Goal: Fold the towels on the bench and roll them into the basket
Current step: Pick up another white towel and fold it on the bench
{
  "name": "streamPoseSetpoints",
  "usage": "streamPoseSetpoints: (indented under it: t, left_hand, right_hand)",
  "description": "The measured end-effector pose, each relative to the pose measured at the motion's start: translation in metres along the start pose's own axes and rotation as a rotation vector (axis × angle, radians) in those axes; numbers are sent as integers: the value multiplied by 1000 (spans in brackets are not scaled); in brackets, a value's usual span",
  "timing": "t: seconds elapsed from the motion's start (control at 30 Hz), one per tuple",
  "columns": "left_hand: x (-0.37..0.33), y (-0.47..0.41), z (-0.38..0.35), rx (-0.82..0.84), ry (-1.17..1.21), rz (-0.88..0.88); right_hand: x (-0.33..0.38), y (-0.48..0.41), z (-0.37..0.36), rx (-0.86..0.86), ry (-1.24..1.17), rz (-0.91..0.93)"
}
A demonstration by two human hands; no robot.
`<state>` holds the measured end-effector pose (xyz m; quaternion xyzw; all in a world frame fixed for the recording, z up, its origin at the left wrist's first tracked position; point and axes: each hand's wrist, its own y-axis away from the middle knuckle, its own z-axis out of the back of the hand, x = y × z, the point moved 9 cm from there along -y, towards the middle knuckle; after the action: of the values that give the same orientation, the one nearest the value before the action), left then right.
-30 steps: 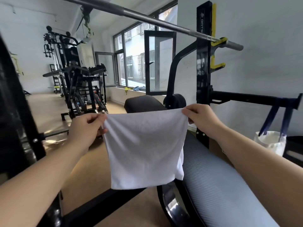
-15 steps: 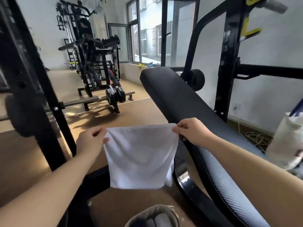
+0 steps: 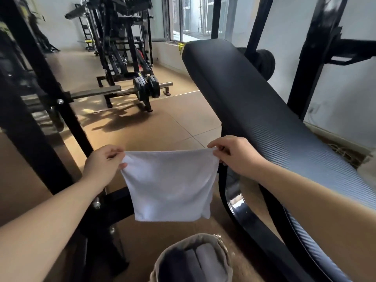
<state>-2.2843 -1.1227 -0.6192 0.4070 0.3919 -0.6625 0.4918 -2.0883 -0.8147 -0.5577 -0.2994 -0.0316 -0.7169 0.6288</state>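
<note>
one towel (image 3: 169, 186), one basket (image 3: 223, 251) (rolls inside) — one bench (image 3: 264, 110)

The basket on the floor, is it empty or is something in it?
Not empty. The basket holds rolled towels, dark and grey, side by side. How many, cannot tell.

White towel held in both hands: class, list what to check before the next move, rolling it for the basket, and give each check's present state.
1. Left hand pinches a top corner of the white towel: ok.
2. Right hand pinches the other corner: ok.
3. Towel hangs flat, folded double: ok.
4. Bench pad bare for laying it down: ok.
5. Basket has room beside the rolled towels: cannot tell.
</note>
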Motion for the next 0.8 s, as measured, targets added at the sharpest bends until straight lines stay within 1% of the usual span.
streamPoseSetpoints:
  t: [0.23, 0.3, 0.37, 0.47, 0.57, 0.67, 0.73, 0.8]
  left_hand:
    - [38, -14, 1, 15, -24, 67]
    - [43, -15, 1, 20, -31, 72]
    - [45, -14, -2, 29, -27, 71]
    - [48, -12, -8, 59, -37, 79]
    - [48, -6, -13, 91, -63, 75]
    - [44, 0, -16, 104, -97, 61]
    - [42, 4, -16, 110, -112, 57]
    - [40, 7, -15, 120, -128, 50]
  right_hand:
    - [11, 4, -58, 105, 161, 329]
    - [9, 6, -65, 113, 187, 347]
    - [4, 5, -65, 89, 193, 319]
    - [-10, 2, -64, 77, 207, 178]
    - [-17, 5, -75, 153, 256, 137]
    - [-28, 11, -84, 222, 270, 39]
    - [-34, 14, -88, 247, 262, -21]
    - [-36, 18, -90, 264, 259, -33]
